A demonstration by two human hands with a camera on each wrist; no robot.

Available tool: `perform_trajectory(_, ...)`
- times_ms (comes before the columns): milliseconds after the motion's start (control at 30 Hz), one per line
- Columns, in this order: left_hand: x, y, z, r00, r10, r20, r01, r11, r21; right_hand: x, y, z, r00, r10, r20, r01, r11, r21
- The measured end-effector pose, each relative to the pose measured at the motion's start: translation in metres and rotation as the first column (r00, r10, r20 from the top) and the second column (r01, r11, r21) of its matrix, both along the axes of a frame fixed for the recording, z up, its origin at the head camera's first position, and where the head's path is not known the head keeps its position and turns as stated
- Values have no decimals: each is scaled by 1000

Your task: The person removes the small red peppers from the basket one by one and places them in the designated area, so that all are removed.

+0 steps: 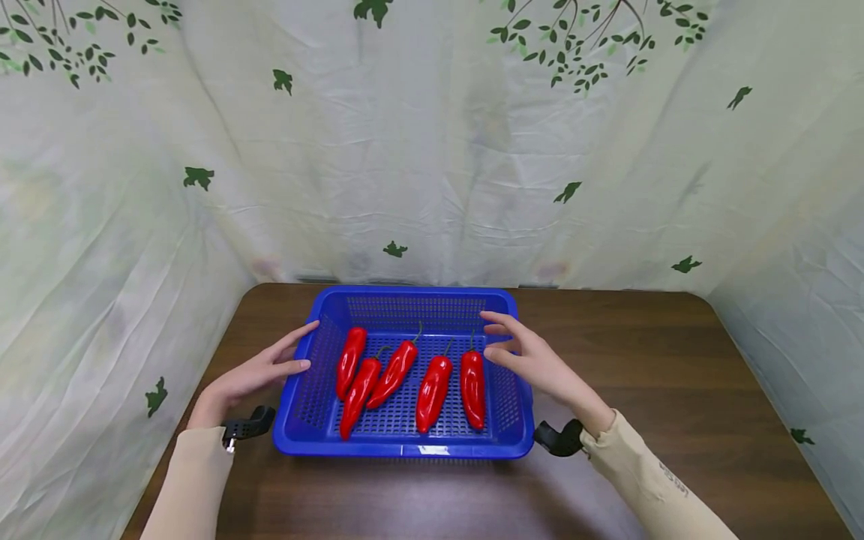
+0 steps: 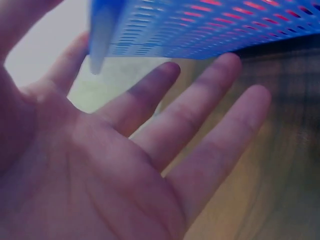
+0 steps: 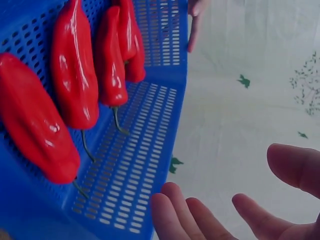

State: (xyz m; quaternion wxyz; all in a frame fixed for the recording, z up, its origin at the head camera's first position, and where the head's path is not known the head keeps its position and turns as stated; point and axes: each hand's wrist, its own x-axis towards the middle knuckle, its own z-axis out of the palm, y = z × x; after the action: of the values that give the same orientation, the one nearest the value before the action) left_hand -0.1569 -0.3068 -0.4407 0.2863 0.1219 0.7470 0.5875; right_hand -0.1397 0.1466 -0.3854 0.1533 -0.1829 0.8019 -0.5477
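Several glossy red chili peppers [image 1: 433, 394] lie in a blue plastic basket [image 1: 351, 449] with slotted walls. Most show green stems. At the basket's left side is my left hand [image 1: 253, 373], its thumb and index finger at the rim. The left wrist view shows the other fingers [image 2: 187, 112] extended and spread beside the outer wall. Over the right rim reaches my right hand [image 1: 536, 360], fingers loosely bent, gripping nothing. It is nearest to the rightmost pepper [image 1: 472, 390]; contact with that pepper is not evident. In the right wrist view, its fingertips [image 3: 172, 210] appear near the rim.
The basket stands on a dark brown wooden table [image 1: 628, 360], near its back edge. Pale cloth [image 1: 432, 150] printed with green leaves hangs behind and on both sides. Each wrist carries a black camera mount, the right one [image 1: 559, 438] close to the basket's corner.
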Motion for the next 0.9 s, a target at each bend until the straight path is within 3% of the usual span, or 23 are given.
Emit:
perform_trajectory(300, 0, 3, -11, 1000, -8, -9, 9, 998, 58, -2, -13, -8, 994, -10, 105, 13, 999, -29)
perform_trajectory(600, -1, 5, -24, 998, 56, -36, -52, 993, 106, -8, -21, -19, 982, -21, 185, 37, 996, -81)
perform_trajectory(900, -2, 11, -30, 993, 110, -54, -103, 989, 110, -12, -29, -26, 969, -84, 233, 80, 996, 28)
